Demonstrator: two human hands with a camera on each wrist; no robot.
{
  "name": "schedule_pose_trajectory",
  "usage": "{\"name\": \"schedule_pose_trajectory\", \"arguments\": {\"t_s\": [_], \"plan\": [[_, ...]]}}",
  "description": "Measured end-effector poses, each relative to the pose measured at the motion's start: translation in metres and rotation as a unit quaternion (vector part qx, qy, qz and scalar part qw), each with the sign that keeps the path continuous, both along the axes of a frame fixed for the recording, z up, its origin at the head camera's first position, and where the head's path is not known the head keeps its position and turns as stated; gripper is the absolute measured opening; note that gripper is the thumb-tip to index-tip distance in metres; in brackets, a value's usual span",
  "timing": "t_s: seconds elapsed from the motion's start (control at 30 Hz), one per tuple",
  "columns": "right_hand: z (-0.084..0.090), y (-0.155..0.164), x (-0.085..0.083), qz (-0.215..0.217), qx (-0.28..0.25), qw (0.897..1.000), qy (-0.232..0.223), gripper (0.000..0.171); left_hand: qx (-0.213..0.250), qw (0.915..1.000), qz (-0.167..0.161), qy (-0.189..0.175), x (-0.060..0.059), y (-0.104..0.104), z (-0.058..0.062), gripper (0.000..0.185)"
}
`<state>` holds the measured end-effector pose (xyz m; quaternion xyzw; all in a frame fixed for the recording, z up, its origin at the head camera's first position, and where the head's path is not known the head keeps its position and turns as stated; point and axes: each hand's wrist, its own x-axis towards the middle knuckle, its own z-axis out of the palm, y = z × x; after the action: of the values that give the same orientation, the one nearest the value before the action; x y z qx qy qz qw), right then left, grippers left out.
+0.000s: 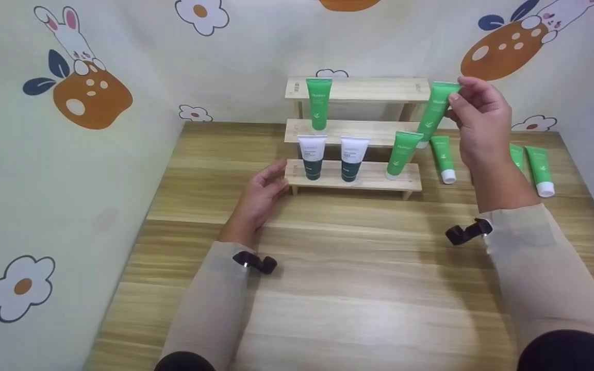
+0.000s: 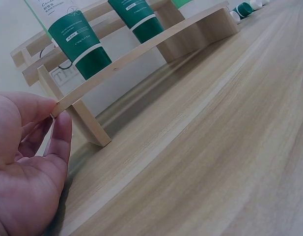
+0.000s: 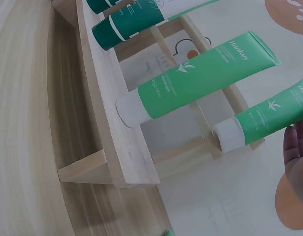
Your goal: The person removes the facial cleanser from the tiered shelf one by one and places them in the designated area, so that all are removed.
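A green tube, its white cap downward, is pinched near its flat top end by my right hand. It leans slightly at the right end of the middle tier of a wooden three-tier stand; the right wrist view shows its cap right at that tier's edge. With thumb and fingers, my left hand grips the left end of the bottom tier. Two white and dark green tubes and another green tube stand on that tier. One more green tube stands on the middle tier's left part.
Several green tubes lie on the wooden table right of the stand, including one close by and one farther right. My right forearm partly hides another green tube. Behind the stand rises a backdrop printed with rabbits, fruit and flowers.
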<state>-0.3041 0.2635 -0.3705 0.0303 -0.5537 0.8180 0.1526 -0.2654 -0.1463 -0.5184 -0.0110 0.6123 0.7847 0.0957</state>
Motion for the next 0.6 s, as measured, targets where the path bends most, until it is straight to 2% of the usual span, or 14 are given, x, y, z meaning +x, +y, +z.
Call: {"name": "schedule_pose_trajectory", "arguments": {"t_s": [0.33, 0.6], "plan": [[-0.006, 0.016, 0.017, -0.027, -0.071, 0.997, -0.009, 0.044, 0.003, 1.0, 0.005, -0.007, 0.0, 0.0, 0.0, 0.049], [-0.021, 0.028, 0.036, -0.041, -0.086, 0.995, -0.024, 0.046, 0.011, 0.9999, 0.002, -0.007, 0.0, 0.001, 0.0, 0.049]]}}
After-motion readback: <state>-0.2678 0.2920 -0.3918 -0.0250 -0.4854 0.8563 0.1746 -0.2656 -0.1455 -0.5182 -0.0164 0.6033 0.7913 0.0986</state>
